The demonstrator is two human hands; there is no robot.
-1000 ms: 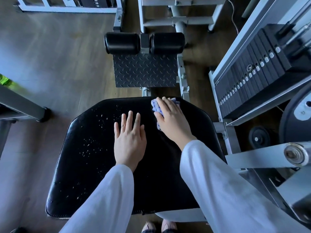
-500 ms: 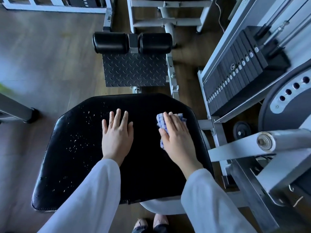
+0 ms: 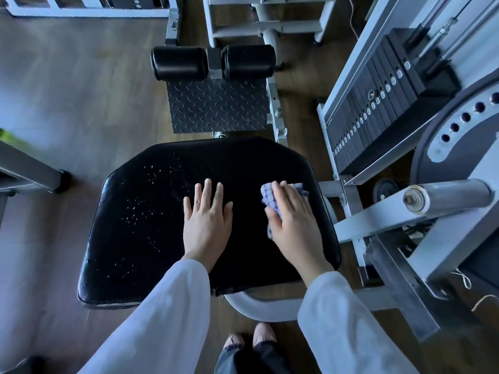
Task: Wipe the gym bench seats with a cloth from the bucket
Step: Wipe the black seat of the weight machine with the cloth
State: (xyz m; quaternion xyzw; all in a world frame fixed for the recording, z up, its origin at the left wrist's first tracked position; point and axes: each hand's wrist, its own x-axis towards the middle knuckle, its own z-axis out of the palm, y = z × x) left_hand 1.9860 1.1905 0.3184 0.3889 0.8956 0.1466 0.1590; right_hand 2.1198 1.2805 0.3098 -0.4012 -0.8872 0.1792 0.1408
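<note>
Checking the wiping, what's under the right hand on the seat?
A checked cloth lies under the right hand, pressed flat on the black seat. Its edges show past the fingers and thumb; the rest, and the seat beneath, is covered.

Left hand (image 3: 206,221) flat, fingers straight, on glossy black padded vinyl seat (image 3: 151,225). At its three o'clock, right hand (image 3: 293,220) pressing crumpled blue-and-white checked cloth (image 3: 270,198). Water droplets (image 3: 143,201) at nine o'clock.
</note>
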